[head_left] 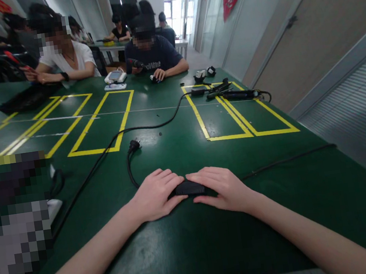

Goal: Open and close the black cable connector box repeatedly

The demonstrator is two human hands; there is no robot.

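A black power adapter (190,187) rests on or just above the green table in front of me. Its left end is gripped by my left hand (158,192), thumb below and fingers over the top. My right hand (220,186) holds the other end in the same way, so both ends are partly hidden. From beside my left hand a short cord curves up to a black plug (134,145) with its pins pointing right. A thin black cable (284,159) leads from my right hand towards the table's right edge.
Across the green table (199,252) runs another long black cord (147,127), reaching a small black box (198,91). Black tools (240,94) lie at the far right among yellow tape outlines. A white device (115,76) sits farther back. Two people work opposite; pixelated things fill the left.
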